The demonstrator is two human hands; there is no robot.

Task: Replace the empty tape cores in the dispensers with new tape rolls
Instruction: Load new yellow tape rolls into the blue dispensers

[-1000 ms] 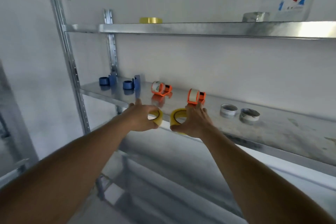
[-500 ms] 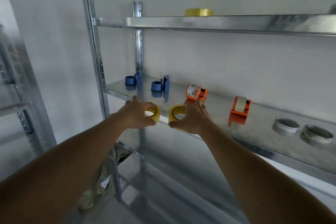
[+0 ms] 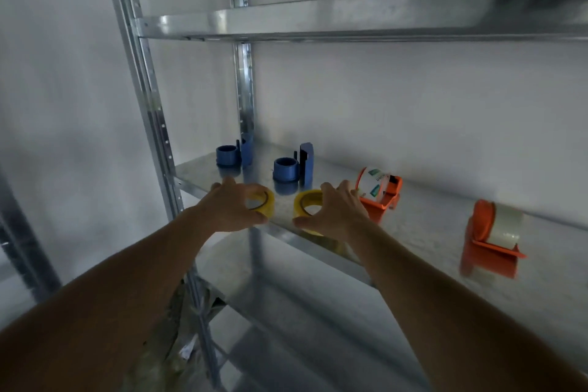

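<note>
Galvanized shelving [image 3: 318, 235] fills the view; at its near edge the left hand [image 3: 227, 208] and right hand [image 3: 334, 210] each curl fingers round a yellow tape roll [image 3: 265, 200] [image 3: 307, 202]. Beyond stand two bare blue dispensers [image 3: 291, 167] [image 3: 234, 154] (orange ones [image 3: 380, 192] sit right, loaded). Either roll could slip off the lip if released carelessly.

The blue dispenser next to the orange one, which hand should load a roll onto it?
Probably the right hand. Its yellow roll sits just in front of that blue dispenser. The left hand holds its own roll nearer the far-left dispenser.
</note>
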